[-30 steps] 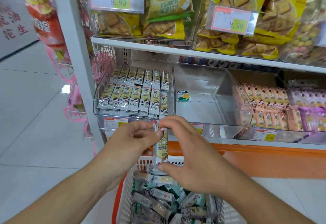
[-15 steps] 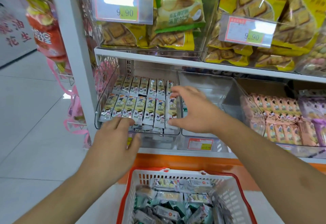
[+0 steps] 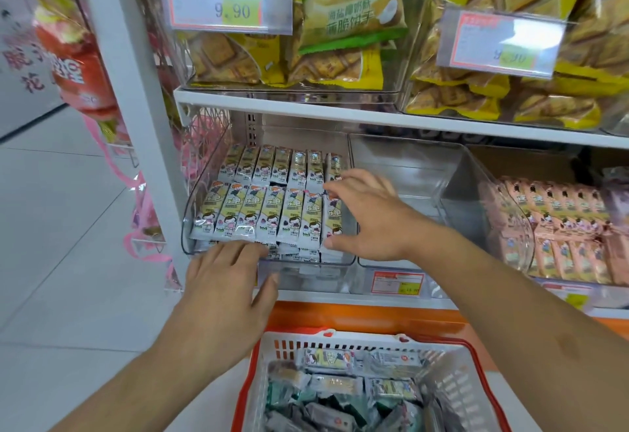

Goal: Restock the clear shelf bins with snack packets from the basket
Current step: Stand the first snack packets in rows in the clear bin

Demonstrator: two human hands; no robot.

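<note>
Packets [image 3: 269, 213] rowed in clear bin [image 3: 200, 189], basket [image 3: 452, 380] below

Cream-and-silver cartoon-printed snack packets [image 3: 269, 213] fill the clear bin [image 3: 200, 200]; the white-lattice basket [image 3: 452, 384] has a red rim; neighbouring packets [image 3: 558, 227] are pink.

Both hands [image 3: 366, 218] outstretched, fingers relaxed and spread

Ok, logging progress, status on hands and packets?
Left hand open at bin front. Right hand open, on rightmost packet. Nothing blocking.
</note>
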